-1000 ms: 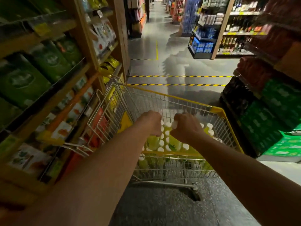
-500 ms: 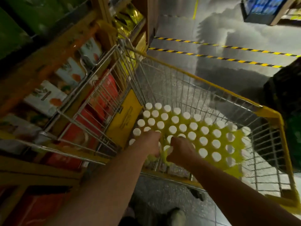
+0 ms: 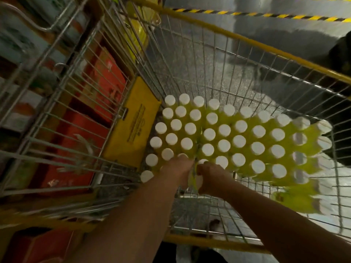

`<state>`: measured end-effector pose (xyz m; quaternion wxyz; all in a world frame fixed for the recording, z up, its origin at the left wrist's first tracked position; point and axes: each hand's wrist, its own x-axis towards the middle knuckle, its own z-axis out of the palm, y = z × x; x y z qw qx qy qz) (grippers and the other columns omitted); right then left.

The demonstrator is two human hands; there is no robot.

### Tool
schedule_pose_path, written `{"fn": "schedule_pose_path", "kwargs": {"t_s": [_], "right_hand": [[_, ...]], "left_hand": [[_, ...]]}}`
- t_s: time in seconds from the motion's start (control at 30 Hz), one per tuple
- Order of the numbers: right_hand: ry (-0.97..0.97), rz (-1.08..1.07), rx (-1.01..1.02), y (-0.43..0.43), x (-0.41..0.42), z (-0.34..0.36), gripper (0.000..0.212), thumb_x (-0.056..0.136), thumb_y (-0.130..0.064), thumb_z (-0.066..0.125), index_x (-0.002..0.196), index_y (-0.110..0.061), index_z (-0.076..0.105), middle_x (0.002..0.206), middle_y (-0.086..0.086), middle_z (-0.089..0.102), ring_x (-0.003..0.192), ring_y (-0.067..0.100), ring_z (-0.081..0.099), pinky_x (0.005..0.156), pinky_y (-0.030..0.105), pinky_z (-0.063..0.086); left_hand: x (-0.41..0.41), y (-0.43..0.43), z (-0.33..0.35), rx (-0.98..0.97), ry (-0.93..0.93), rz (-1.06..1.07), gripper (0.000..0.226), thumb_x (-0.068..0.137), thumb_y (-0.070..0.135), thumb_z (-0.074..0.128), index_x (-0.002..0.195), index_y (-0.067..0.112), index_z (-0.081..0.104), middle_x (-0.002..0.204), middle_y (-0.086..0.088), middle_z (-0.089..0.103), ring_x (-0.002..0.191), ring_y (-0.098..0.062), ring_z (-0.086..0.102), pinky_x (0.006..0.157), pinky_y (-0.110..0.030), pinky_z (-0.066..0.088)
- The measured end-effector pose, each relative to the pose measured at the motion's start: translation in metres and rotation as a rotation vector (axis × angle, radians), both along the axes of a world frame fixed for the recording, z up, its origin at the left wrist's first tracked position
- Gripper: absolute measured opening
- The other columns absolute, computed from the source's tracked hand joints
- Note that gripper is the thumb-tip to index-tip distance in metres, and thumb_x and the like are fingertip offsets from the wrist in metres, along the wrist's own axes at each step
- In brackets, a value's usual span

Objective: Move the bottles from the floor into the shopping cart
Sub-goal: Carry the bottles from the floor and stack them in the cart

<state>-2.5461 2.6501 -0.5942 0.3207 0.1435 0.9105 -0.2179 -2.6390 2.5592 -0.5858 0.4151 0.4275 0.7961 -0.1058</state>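
bottles (image 3: 224,130): white caps, yellow-green, upright, packed in cart (image 3: 266,46), frame centre | left hand (image 3: 180,169): grip curled onto bottles, lower centre | right hand (image 3: 212,177): grip curled onto bottles, just beside left

L hand (image 3: 179,168) & R hand (image 3: 211,176) bare, forearms bare to frame edge.

Dim, motion-blurred, with wide-angle edge distortion.
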Motion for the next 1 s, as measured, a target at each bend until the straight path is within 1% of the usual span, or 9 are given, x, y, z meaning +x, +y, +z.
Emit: {"fn": "schedule_pose_path", "kwargs": {"t_s": [0.1,0.23,0.43,0.53,0.67,0.77,0.83,0.93,1.0], "right_hand": [[-0.035,0.063,0.023,0.000,-0.003,-0.012,0.059,0.076,-0.027,0.077,0.128,-0.015,0.052,0.124,0.008,0.055,0.110,0.025,0.057,0.080,0.028,0.046],[0.053,0.216,0.054,0.000,-0.001,-0.024,0.060,0.083,-0.023,0.069,0.137,-0.015,0.043,0.126,0.009,0.054,0.107,0.025,0.060,0.080,0.030,0.049],[0.076,0.384,0.056,0.009,-0.003,-0.032,0.068,0.087,-0.026,0.065,0.145,-0.016,0.031,0.135,0.011,0.044,0.112,0.029,0.056,0.085,0.034,0.047],[0.072,0.449,0.060,0.011,-0.002,-0.031,0.065,0.087,-0.028,0.065,0.142,-0.012,0.035,0.135,0.012,0.044,0.111,0.030,0.055,0.086,0.036,0.047],[0.063,0.534,0.097,0.015,-0.002,-0.033,0.065,0.087,-0.033,0.066,0.141,-0.011,0.037,0.136,0.011,0.043,0.113,0.030,0.055,0.089,0.037,0.046],[0.045,0.513,0.080,0.018,0.000,-0.030,0.066,0.085,-0.036,0.068,0.141,-0.015,0.040,0.137,0.008,0.044,0.116,0.027,0.054,0.090,0.035,0.046],[0.043,0.489,0.079,0.020,0.000,-0.021,0.065,0.084,-0.039,0.068,0.140,-0.017,0.042,0.135,0.006,0.047,0.116,0.026,0.054,0.088,0.034,0.046],[0.094,0.454,0.129,0.026,-0.004,0.004,0.059,0.085,-0.048,0.064,0.133,-0.018,0.048,0.129,0.004,0.054,0.111,0.024,0.057,0.085,0.034,0.049],[0.153,0.413,0.176,0.029,-0.008,0.028,0.054,0.088,-0.049,0.059,0.131,-0.017,0.050,0.127,0.005,0.056,0.110,0.024,0.057,0.086,0.035,0.050]], "left_hand": [[-0.002,-0.001,-0.019,-0.031,0.030,-0.031,0.043,0.084,0.013,0.068,0.124,0.009,0.052,0.125,-0.014,0.052,0.113,-0.032,0.055,0.088,-0.038,0.048],[0.001,-0.006,-0.041,0.020,0.117,-0.234,0.033,0.096,0.009,0.047,0.128,0.005,0.050,0.129,-0.017,0.050,0.116,-0.032,0.052,0.091,-0.038,0.044],[-0.003,-0.011,-0.047,0.062,0.210,-0.314,0.032,0.099,0.009,0.036,0.124,0.009,0.055,0.126,-0.011,0.051,0.113,-0.030,0.054,0.086,-0.038,0.046],[-0.004,-0.013,-0.044,0.072,0.225,-0.371,0.030,0.098,0.009,0.040,0.124,0.009,0.056,0.128,-0.012,0.051,0.117,-0.031,0.052,0.088,-0.040,0.047],[-0.006,-0.012,-0.042,0.037,0.200,-0.354,0.030,0.097,0.011,0.040,0.120,0.008,0.059,0.125,-0.013,0.054,0.112,-0.031,0.055,0.086,-0.039,0.047],[-0.012,-0.013,-0.032,-0.030,0.109,-0.312,0.027,0.093,0.016,0.052,0.118,0.008,0.058,0.117,-0.012,0.060,0.106,-0.028,0.059,0.081,-0.035,0.048],[-0.019,-0.016,-0.017,-0.060,0.061,-0.244,0.034,0.087,0.021,0.064,0.119,0.011,0.058,0.115,-0.008,0.061,0.104,-0.026,0.060,0.078,-0.032,0.050],[-0.025,-0.021,0.010,-0.066,0.131,-0.284,0.039,0.086,0.031,0.066,0.120,0.015,0.059,0.115,-0.008,0.061,0.103,-0.027,0.061,0.080,-0.036,0.053],[-0.026,-0.024,0.038,-0.022,0.198,-0.202,0.031,0.089,0.033,0.060,0.114,0.014,0.060,0.114,-0.008,0.061,0.101,-0.026,0.060,0.080,-0.036,0.053]]}}
